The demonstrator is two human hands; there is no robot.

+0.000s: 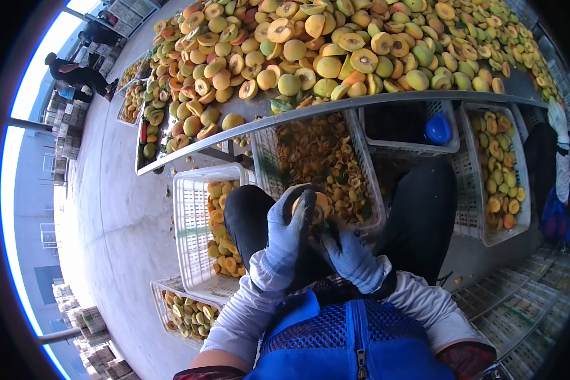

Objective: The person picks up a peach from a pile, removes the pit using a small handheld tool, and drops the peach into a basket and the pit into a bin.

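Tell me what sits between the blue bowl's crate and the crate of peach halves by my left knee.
In the head view, a white crate of peach pits and scraps lies between them.

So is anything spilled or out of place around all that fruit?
A few stray bits of fruit lie on the concrete floor beside the white crate, outside any container. Otherwise nothing stands out: the halved peaches stay heaped on the table, and the left hand holds one peach.

blue-grey gloves on both hands, white sleeves, blue mesh apron, black trousers.
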